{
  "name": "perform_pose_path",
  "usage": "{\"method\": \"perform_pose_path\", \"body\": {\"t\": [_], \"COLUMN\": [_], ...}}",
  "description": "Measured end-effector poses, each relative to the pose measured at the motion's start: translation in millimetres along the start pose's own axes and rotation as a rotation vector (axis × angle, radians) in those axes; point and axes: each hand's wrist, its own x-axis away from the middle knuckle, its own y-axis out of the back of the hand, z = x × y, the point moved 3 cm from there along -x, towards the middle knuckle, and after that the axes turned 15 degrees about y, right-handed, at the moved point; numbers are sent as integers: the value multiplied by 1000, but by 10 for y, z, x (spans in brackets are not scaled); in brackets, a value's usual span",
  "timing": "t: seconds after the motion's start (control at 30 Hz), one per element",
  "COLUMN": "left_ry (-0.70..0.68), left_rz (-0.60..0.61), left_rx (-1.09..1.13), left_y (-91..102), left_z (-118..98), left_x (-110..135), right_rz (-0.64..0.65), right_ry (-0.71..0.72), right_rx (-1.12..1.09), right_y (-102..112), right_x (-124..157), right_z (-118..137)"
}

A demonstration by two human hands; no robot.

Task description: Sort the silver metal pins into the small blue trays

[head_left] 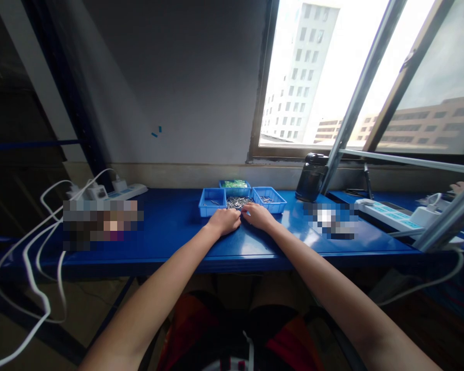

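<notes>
The left hand [225, 221] and right hand [258, 215] are resting by metal bits [237, 202] (I can't tell if they're pinching any). Some are lying in the left bin [212, 211] and right bin [276, 207]; most seem to be waiting between.

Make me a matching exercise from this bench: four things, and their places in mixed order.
Things:
1. left hand
2. metal heap
3. green packet
4. black flask

Places:
A. beside the grey metal post
B. in the rear blue bin
C. next to the right hand
D. between the two side bins

Pairs: 1-C, 2-D, 3-B, 4-A
</notes>
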Motion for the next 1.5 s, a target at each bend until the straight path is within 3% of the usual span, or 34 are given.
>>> {"method": "perform_pose_path", "body": {"t": [0.13, 0.37, 0.6, 0.8, 1.5], "left_ry": [10, 21, 26, 30, 43], "left_rz": [20, 63, 99, 102, 114], "left_rx": [0, 17, 38, 41, 46], "left_y": [3, 19, 16, 13, 13], "left_z": [1, 3, 15, 18, 11], "left_x": [2, 2, 3, -2, -9], "right_rz": [-40, 23, -53, -8, 29], "right_ry": [-44, -102, -174, -215, -161], "right_rx": [13, 38, 67, 84, 93], "right_y": [-13, -47, -66, -108, -91], "right_x": [3, 16, -1, -1, 13], "right_z": [-43, -81, -125, -137, -114]}}
